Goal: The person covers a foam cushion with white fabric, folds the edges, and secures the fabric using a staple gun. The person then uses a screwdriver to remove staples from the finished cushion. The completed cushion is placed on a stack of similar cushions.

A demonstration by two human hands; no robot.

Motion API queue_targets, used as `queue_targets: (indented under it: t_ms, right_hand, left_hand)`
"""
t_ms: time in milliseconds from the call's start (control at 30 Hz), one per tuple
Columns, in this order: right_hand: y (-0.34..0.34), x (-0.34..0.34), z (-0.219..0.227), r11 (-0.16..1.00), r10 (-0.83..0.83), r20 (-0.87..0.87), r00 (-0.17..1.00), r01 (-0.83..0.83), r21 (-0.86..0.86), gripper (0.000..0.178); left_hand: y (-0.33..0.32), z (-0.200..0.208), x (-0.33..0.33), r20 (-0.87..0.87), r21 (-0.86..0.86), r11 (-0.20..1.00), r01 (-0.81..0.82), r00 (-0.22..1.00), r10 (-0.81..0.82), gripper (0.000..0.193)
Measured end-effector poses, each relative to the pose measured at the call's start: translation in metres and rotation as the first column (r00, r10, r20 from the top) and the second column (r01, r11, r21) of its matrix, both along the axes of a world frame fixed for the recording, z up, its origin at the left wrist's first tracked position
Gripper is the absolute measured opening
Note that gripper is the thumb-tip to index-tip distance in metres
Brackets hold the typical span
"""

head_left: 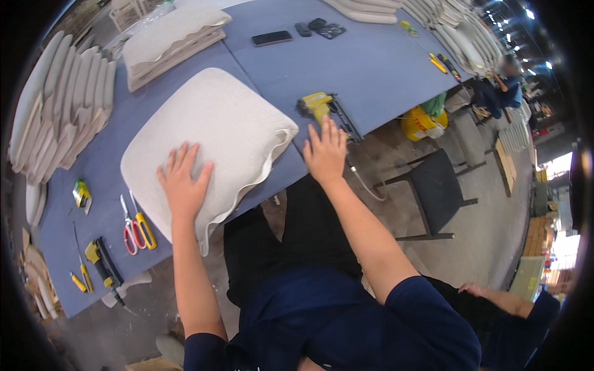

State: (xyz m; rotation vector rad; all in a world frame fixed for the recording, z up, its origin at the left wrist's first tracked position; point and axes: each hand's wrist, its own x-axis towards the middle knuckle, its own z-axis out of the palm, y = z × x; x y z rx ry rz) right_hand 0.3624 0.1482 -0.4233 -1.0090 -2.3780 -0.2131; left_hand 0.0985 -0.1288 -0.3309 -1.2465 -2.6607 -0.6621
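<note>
A cream fabric-covered seat pad (216, 111) lies on the blue tabletop, its loose fabric edge wavy along the side near me. My left hand (184, 185) rests flat on the pad with the fingers apart. To the right of the pad, my right hand (325, 154) reaches over the table with fingers stretched out. Its fingertips are at the near end of a yellow and black staple gun (318, 105), and whether they touch it I cannot tell. A pale air hose (368, 188) hangs below the table edge by that hand.
Scissors with red handles (131, 235), a yellow-handled tool (146, 232) and a second staple gun (102, 263) lie at left. Stacked pads (59, 105) stand beyond. A phone (271, 38) lies at the back. A black chair (433, 191) stands right; another person's arm (501, 301) shows lower right.
</note>
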Motion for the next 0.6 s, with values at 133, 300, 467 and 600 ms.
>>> queue_targets:
  t_ms: [133,300,467,600]
  right_hand:
    - [0.0,-0.003,0.002,1.0,0.015,-0.018,1.0,-0.015,0.017,0.051]
    - [-0.002,-0.003,0.009,0.999,0.025,-0.048,0.999,-0.027,-0.045,0.049]
    - [-0.005,-0.001,0.019,0.99,0.026,-0.07,0.997,-0.035,-0.137,0.046]
    - [0.001,-0.004,0.027,0.977,0.022,-0.094,0.995,-0.041,-0.209,0.043]
  left_hand:
    - [-0.002,-0.002,-0.001,-0.008,0.002,1.0,-0.01,1.0,0.01,0.061]
    - [-0.001,-0.003,-0.002,-0.015,-0.003,1.0,-0.015,1.0,0.015,0.061]
    - [0.0,0.003,-0.002,0.011,0.008,1.0,-0.01,1.0,0.01,0.057]
    - [0.004,0.003,-0.005,0.022,0.019,1.0,-0.019,1.0,0.019,0.052]
